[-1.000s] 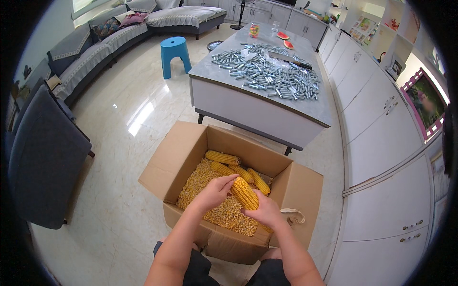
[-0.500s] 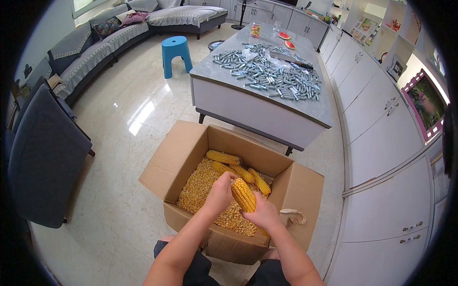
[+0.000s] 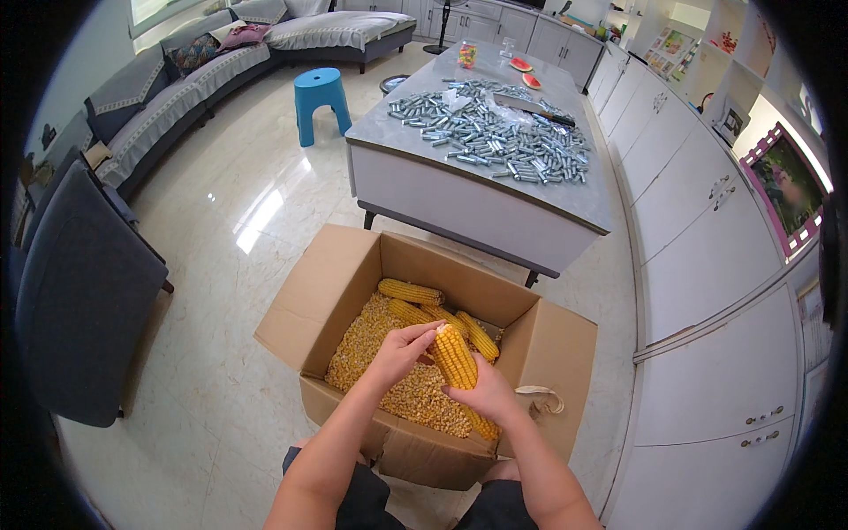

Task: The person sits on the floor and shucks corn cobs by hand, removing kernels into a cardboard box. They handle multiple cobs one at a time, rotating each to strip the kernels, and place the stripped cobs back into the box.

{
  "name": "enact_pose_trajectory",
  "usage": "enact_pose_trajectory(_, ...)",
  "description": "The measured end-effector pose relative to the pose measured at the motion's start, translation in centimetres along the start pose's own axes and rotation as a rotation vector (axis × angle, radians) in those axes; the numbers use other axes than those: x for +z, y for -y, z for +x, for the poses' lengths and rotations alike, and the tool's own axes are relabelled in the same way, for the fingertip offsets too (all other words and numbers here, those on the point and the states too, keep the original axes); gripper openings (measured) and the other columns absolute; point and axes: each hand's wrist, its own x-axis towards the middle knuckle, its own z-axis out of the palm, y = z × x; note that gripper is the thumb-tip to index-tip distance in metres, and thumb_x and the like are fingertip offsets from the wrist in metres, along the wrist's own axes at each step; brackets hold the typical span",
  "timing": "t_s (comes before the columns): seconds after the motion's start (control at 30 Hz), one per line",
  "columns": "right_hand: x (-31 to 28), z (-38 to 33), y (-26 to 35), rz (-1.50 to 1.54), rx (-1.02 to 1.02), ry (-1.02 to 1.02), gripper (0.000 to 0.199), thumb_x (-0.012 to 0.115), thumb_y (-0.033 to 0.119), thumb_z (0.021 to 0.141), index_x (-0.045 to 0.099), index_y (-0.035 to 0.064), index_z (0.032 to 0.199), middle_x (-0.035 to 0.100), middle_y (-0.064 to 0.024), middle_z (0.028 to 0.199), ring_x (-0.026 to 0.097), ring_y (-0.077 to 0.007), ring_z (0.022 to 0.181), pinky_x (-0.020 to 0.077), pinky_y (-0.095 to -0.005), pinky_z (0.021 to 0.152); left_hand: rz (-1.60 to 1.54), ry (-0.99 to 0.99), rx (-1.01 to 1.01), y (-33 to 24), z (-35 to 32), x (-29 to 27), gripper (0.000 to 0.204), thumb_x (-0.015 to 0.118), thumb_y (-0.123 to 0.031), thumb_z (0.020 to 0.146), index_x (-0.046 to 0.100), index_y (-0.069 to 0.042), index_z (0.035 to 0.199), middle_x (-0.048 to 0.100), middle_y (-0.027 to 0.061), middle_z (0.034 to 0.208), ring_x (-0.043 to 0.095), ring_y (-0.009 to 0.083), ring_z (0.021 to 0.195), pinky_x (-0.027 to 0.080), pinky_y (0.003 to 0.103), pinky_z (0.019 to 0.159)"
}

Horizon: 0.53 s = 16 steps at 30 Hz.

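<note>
One dried corn cob (image 3: 456, 357), yellow and still full of kernels along its visible length, is held over the open cardboard box (image 3: 336, 283), which serves here as the landmark for all else. The right hand (image 3: 490, 397) is closed around the cob's lower part from beneath, tilting its tip up and away from the person, a hold that steadies it above the box so that anything coming off would fall inside. The left hand (image 3: 402, 349) lies against the cob's upper end, its fingers (image 3: 426, 333) curled onto the kernels, pressing rather than gripping all the way round; how hard it presses cannot be told. Both forearms reach in over the box's near wall. Inside the box, a bed of loose kernels (image 3: 371, 344) covers the floor, and several whole cobs (image 3: 411, 292) lie stacked toward the far wall, kept apart from the loose grain and within reach. The box's flaps are folded outward, leaving the mouth wide. A pale strip of cord or tape (image 3: 541, 397) hangs on the right flap. Beyond the box stands a grey-topped table (image 3: 495, 203) strewn with many small metallic cylinders (image 3: 495, 141); past the box's far left corner stands a blue stool (image 3: 318, 99); left of the box sits a dark chair (image 3: 84, 300).
</note>
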Motion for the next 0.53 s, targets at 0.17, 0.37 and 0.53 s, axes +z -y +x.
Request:
enact_pose_trajectory(0.17,-0.2,-0.2,0.5,-0.055,0.032,0.006,0.065,0.069,0.038,0.064,0.045,0.0045,0.114,0.06,-0.0185,0.096,0.06,-0.0303,0.089,0.0464,-0.0373,0.077,0.159,-0.104,0.079,0.2,-0.2,0.9,0.027,0.046,-0.015,0.091,0.056,0.0,0.112,0.062,0.0094,0.097,0.06,0.0153,0.084,0.051,0.028,0.069)
enact_pose_trajectory(0.37,0.4,-0.4,1.2,-0.054,0.089,0.001,0.062,0.068,0.036,0.064,0.046,0.0045,0.113,0.06,-0.0192,0.097,0.06,-0.0312,0.089,0.0462,-0.0379,0.078,0.423,-0.291,0.273,1.0,0.0,2.0,0.022,0.046,-0.011,0.089,0.058,0.003,0.102,0.062,0.0196,0.089,0.061,0.0299,0.082,0.047,0.034,0.072)
enact_pose_trajectory(0.53,1.1,-0.2,0.8,-0.042,0.094,0.0,0.062,0.069,0.035,0.064,0.046,0.005,0.113,0.06,-0.0186,0.098,0.06,-0.0303,0.09,0.0459,-0.0382,0.08,0.413,-0.326,0.222,0.6,-0.3,2.3,0.022,0.046,-0.012,0.089,0.057,0.002,0.103,0.062,0.0205,0.089,0.061,0.0313,0.083,0.047,0.034,0.074)
